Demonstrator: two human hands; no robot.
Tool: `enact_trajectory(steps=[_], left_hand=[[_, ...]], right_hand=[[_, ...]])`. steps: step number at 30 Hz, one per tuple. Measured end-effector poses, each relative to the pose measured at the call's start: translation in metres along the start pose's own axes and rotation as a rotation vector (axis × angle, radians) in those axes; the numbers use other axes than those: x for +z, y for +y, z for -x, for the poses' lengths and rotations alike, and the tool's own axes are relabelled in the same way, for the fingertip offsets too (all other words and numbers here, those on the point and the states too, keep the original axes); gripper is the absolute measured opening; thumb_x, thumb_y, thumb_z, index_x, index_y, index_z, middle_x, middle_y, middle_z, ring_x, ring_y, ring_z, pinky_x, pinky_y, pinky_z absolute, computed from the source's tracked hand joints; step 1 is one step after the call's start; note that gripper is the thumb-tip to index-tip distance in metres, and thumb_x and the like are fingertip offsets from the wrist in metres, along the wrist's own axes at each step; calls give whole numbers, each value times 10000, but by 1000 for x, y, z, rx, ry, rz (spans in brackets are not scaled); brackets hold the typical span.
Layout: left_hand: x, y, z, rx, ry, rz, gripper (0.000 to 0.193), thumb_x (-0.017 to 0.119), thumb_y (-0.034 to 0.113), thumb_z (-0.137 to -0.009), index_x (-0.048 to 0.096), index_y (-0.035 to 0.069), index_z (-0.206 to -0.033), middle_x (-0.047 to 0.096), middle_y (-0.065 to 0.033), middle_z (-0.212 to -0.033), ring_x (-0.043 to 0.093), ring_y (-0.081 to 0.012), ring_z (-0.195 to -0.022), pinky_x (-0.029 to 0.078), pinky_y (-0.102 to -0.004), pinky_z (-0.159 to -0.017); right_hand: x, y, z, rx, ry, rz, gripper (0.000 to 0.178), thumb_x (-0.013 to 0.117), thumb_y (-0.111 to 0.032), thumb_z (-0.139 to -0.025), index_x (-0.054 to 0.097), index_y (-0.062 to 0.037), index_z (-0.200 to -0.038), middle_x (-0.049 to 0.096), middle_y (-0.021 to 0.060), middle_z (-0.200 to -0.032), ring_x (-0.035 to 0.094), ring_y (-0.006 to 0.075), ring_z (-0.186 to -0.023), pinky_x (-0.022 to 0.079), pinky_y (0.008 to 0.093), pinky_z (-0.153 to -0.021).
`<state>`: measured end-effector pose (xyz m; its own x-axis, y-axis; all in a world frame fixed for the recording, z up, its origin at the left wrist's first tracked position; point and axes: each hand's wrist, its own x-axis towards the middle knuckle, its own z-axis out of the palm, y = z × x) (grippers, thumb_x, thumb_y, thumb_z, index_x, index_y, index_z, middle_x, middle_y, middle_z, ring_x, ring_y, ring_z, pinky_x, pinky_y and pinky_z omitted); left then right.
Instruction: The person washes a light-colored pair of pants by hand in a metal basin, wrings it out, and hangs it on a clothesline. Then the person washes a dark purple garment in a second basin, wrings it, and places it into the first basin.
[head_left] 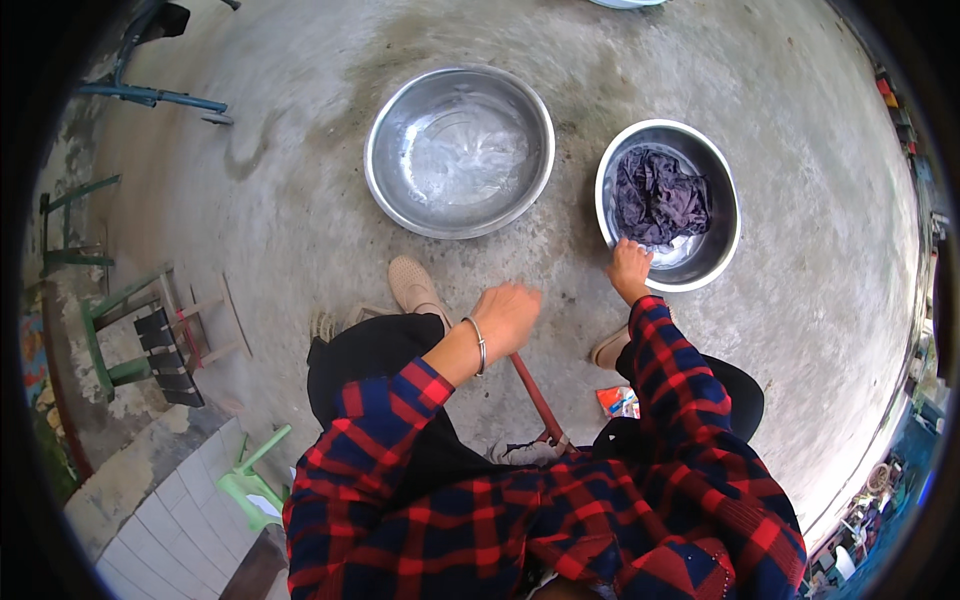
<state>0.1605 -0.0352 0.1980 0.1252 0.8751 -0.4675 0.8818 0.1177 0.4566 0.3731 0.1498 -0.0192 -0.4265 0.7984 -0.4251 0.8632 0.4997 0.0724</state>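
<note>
A smaller metal basin (733,215) stands on the floor ahead and to the right. Dark purple wet-looking cloth (655,195) lies crumpled inside it. My right hand (630,265) is at its near left rim, with the fingers hooked over the edge. My left hand (508,315), wearing a silver bangle (480,347), hangs above the floor between my knees. Its fingers are curled under, and whatever they may hold is hidden. Beyond that hand sits a larger metal basin (460,150) with what looks like clear water in it.
A red bar (538,400) slants between my legs. A small orange-and-white packet (618,402) lies by my right foot. Over at the left are a green-framed chair (120,370), a blue metal frame (160,97) and a light green plastic stool (250,490). Assorted clutter (860,530) lines the right edge.
</note>
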Motion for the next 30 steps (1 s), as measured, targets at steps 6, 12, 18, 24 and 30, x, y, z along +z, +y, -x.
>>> enact_trajectory(steps=[6, 12, 18, 24, 30], left_hand=[[-6, 6, -10, 29, 42, 77, 163, 583, -16, -750, 599, -15, -911, 635, -210, -912, 625, -369, -915, 532, -429, -762], [-5, 15, -18, 41, 3, 72, 156, 579, -8, -758, 588, -14, -913, 626, -201, -914, 623, -367, -907, 532, -441, -741], [4, 23, -35, 43, -48, 32, 181, 599, 43, -793, 577, -14, -964, 625, -194, -949, 623, -364, -921, 536, -448, -751], [-1, 24, -41, 6, -96, 51, 227, 674, 114, -809, 541, -8, -946, 622, -199, -955, 609, -384, -962, 519, -467, -793], [-1, 23, -43, -5, -100, -2, 212, 669, 108, -805, 541, -3, -932, 621, -193, -947, 614, -387, -915, 517, -472, -777]], right_hand=[[19, -1, -18, -145, 234, 90, 177, 678, -49, -726, 609, -42, -889, 636, 133, -899, 666, 297, -839, 535, 369, -668], [-12, -53, -2, -203, 199, -33, 180, 684, -126, -727, 636, -50, -883, 637, 105, -855, 661, 277, -812, 521, 372, -671], [9, -98, 38, -250, 126, -154, 300, 747, -165, -641, 619, -48, -886, 637, 129, -863, 661, 281, -803, 527, 363, -662], [3, -89, 56, -394, -6, -285, 273, 711, -210, -699, 640, -25, -886, 657, 175, -903, 677, 331, -797, 533, 425, -648], [-75, -20, 3, -113, 372, -391, 577, 805, -292, -687, 566, -90, -1171, 554, 238, -1152, 495, 416, -1137, 337, 595, -1010]])
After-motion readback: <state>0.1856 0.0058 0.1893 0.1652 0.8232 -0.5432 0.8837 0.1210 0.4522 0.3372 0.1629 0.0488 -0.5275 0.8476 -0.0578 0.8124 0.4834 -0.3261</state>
